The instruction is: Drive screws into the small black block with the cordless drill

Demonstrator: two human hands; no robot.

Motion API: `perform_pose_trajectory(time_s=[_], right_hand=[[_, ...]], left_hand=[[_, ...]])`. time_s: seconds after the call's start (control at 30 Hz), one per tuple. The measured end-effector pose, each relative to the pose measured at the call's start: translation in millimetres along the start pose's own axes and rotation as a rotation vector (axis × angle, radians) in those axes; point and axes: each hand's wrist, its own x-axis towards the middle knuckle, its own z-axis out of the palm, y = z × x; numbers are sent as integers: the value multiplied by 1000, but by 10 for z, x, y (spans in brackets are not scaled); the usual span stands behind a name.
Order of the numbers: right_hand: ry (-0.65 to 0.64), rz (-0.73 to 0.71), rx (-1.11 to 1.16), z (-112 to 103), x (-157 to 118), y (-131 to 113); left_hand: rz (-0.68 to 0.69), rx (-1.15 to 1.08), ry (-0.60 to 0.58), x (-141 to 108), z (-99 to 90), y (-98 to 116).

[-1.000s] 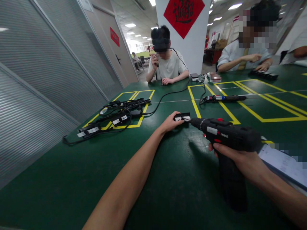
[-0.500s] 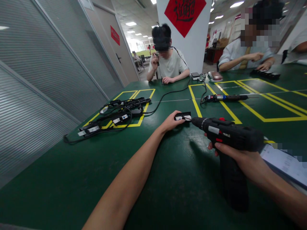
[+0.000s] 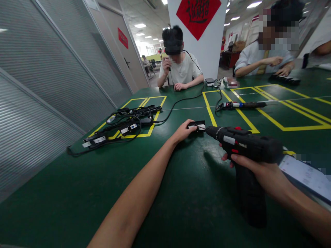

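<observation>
My right hand (image 3: 248,167) is wrapped round the handle of a black cordless drill (image 3: 248,143) with red switches. Its chuck points left, and a thin bit reaches from it to a small black part with a white label (image 3: 200,127) on the table. My left hand (image 3: 184,131) grips the left end of that part, thumb on top of the label. Whether the bit touches the part or is just above it, I cannot tell. Part of the small part is hidden by my fingers.
Black devices with cables (image 3: 129,124) lie in yellow-taped boxes on the left of the green table (image 3: 181,193). A pen-shaped tool (image 3: 240,105) lies ahead on the right. A phone (image 3: 305,179) rests beside my right wrist. Two co-workers (image 3: 190,67) sit across the table.
Both hands, the drill and the small part hold nearly the same places. The whole view has shifted very slightly.
</observation>
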Motion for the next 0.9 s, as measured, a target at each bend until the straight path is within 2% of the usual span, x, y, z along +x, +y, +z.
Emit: perform_pose_trajectory(time_s=[0.2, 0.47, 0.67, 0.9], right_hand=[[29, 39, 7, 10, -10, 19], [-55, 7, 76, -11, 12, 69], [49, 97, 92, 5, -6, 22], [60, 95, 79, 10, -13, 1]], left_hand=[[-20, 12, -1, 2, 5, -5], [-29, 2, 12, 9, 6, -4], [-27, 1, -1, 1, -9, 14], [14, 9, 7, 10, -4, 15]])
